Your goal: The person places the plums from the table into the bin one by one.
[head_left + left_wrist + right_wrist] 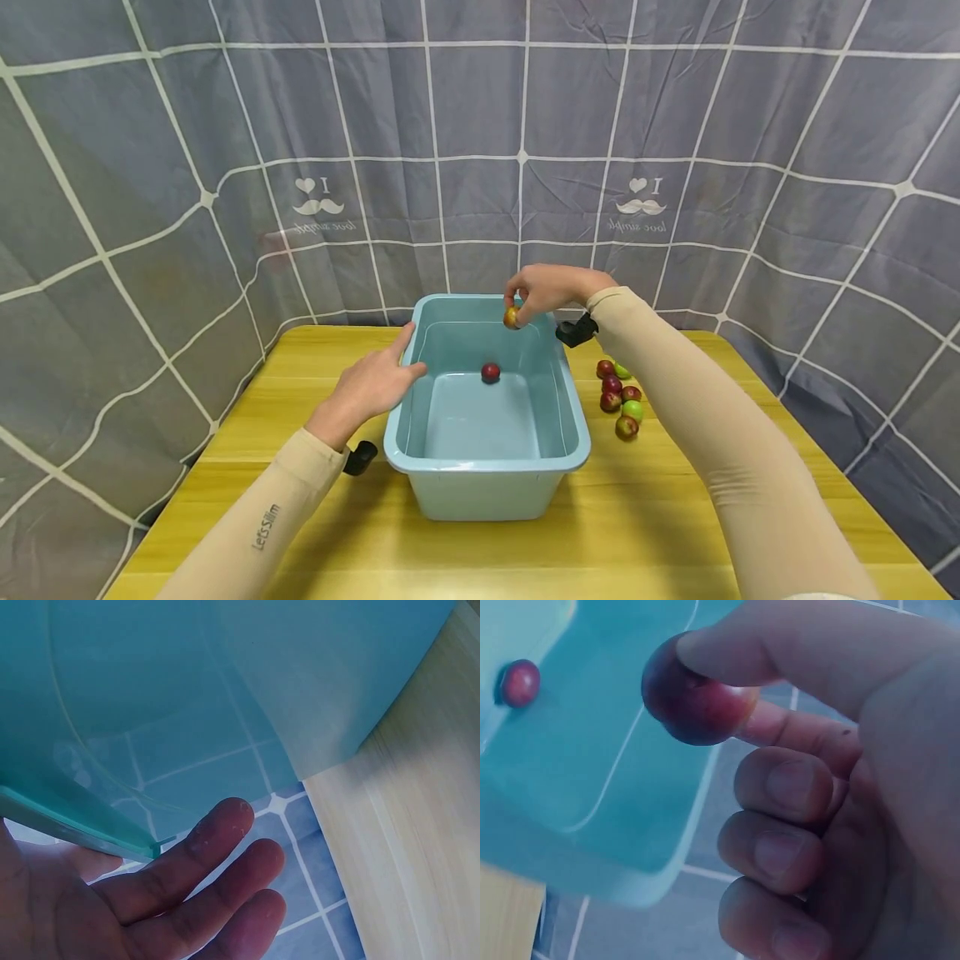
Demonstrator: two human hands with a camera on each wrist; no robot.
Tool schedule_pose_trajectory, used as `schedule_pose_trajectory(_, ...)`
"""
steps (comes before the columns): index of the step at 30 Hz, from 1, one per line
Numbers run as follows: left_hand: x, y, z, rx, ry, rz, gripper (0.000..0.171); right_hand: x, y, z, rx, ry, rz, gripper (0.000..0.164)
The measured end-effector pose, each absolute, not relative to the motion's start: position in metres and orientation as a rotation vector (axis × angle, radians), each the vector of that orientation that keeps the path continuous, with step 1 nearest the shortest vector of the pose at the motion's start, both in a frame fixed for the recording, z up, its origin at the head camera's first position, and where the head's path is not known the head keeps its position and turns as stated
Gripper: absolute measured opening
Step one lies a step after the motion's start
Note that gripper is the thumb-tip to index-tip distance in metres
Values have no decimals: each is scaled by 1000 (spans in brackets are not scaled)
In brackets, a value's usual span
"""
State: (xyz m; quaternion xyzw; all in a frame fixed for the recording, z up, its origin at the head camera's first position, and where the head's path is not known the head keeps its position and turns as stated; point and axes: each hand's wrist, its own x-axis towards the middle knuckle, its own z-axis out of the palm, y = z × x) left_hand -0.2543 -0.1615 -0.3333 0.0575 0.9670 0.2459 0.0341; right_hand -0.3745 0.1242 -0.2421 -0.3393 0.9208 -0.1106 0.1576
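Note:
A plum (512, 317), red and yellow, is pinched between the thumb and index finger of my right hand (555, 286), above the far right part of a light blue plastic tub (487, 465). The right wrist view shows this plum (697, 694) close up, with the other fingers curled beneath and holding nothing. One dark red plum (491, 372) lies on the tub's floor. My left hand (372, 385) rests at the tub's left rim, fingers extended; in the left wrist view its fingers (225, 889) lie along the outside of the wall.
To the right of the tub, several red and green plums (611, 385) lie grouped on the yellow wooden table (300, 500), beside my right forearm. A grey curtain (480, 208) with white grid lines hangs behind the table and around its sides.

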Motion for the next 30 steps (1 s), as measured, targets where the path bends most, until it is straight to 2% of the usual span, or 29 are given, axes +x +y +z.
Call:
schedule_pose_trajectory(16,-254,-161,-333,174,2966,764,78,-396,81,-271,-706,2527,-122,26)
schedule_pose_trajectory(30,-254,-161,-332,166,2976,742,79,-395,79,-300,-652,2538,174,11)
